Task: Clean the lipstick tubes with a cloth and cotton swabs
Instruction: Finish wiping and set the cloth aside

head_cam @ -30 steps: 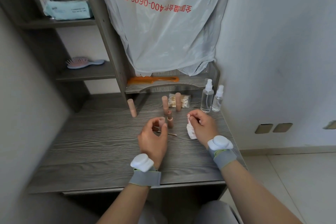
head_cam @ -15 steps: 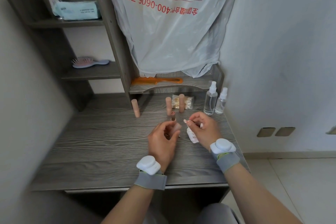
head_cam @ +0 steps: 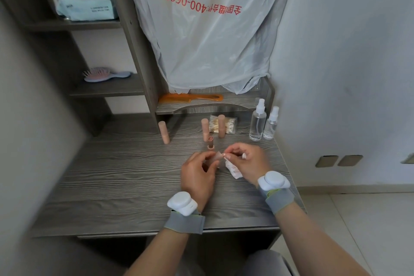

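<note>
My left hand [head_cam: 197,175] pinches a pale pink lipstick cap [head_cam: 214,159] just above the desk. My right hand [head_cam: 249,161] meets it from the right, its fingertips pressing something small and white against the cap's open end. A crumpled white cloth [head_cam: 233,169] hangs from that hand down to the desk. Whether a cotton swab is also pinched there I cannot tell. An uncapped lipstick tube [head_cam: 210,143] stands just behind my hands. Three capped pink tubes stand further back: one [head_cam: 164,132] on the left, two [head_cam: 205,126] [head_cam: 221,125] near a bag of cotton swabs [head_cam: 225,124].
Two clear spray bottles [head_cam: 257,122] [head_cam: 271,124] stand at the back right by the wall. An orange comb [head_cam: 190,97] lies on the low shelf under a hanging plastic bag [head_cam: 206,33]. A hairbrush [head_cam: 105,74] and tissue pack [head_cam: 87,8] sit on left shelves. The grey wooden desk [head_cam: 123,175] ends near my wrists.
My left hand has carried the cap rightward to my right hand, and the two now touch at the cap's mouth. The right hand with the cloth has barely shifted.
</note>
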Motion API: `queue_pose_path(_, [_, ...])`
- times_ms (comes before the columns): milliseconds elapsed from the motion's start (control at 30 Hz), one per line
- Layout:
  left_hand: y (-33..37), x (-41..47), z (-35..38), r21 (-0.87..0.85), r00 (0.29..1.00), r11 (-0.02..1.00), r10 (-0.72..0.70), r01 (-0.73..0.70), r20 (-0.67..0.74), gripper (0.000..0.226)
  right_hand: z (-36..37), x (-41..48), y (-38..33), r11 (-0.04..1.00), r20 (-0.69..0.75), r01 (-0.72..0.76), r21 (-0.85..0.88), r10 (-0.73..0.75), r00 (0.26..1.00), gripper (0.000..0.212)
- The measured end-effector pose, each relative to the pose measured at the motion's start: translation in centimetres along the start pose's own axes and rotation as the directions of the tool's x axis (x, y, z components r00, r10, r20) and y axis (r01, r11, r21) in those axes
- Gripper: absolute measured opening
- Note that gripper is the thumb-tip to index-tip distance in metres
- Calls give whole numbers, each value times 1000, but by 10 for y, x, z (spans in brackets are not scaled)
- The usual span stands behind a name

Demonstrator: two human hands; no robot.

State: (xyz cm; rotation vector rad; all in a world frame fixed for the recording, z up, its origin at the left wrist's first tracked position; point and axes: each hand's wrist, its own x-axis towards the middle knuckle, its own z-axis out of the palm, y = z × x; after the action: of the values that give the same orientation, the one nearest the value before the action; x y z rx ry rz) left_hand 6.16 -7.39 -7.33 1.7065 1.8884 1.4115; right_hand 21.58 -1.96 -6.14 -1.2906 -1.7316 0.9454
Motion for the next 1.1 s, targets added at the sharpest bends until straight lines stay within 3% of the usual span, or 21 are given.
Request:
queue_pose_path(167, [1, 1, -1, 7, 1000, 1000, -14, 14, -1, 27, 0, -1, -1, 995, 114, -21, -93, 32, 993, 24])
queue_pose_path(300, [1, 1, -1, -1, 1000, 1000, -5, 5, 22, 26, -2, -1, -1, 998, 94, -58, 0, 58, 994, 21])
queue_pose_path(1100, [0, 1, -2, -108, 990, 990, -82, 95, 114, 9, -4, -5, 2, 999, 22, -27, 34, 26, 999, 19])
